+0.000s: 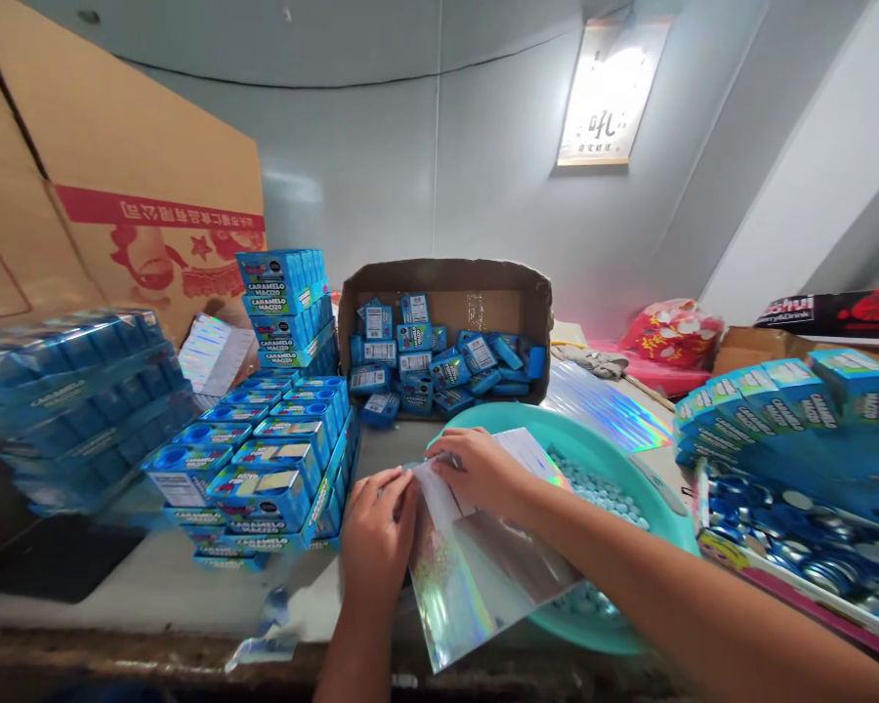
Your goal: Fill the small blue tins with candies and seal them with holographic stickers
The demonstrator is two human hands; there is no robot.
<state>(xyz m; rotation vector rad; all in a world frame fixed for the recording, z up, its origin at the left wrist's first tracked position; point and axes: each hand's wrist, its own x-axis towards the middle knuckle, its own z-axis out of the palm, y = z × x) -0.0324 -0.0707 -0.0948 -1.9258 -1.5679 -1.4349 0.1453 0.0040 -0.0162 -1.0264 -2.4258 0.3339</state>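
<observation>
A shiny, rainbow-reflecting silver sheet or pouch (458, 586) hangs at a slant in front of me, over the near-left side of a turquoise basin (659, 557) that holds many small pale pieces. My left hand (379, 517) pinches its upper left corner with bent fingers. Close beside it, my right hand (480, 469) grips the top edge, fingers closed on it. The fingertips of both hands nearly meet there. Part of the basin is hidden behind the sheet and my right forearm.
Stacked blue candy boxes (264, 498) stand at left, beside a large carton (176, 166). Behind, a cardboard box (538, 293) holds small blue packs. At right, a tray of blue-and-silver discs (813, 537) sits below fanned blue boxes (798, 391). Film scraps (264, 649) lie near the table edge.
</observation>
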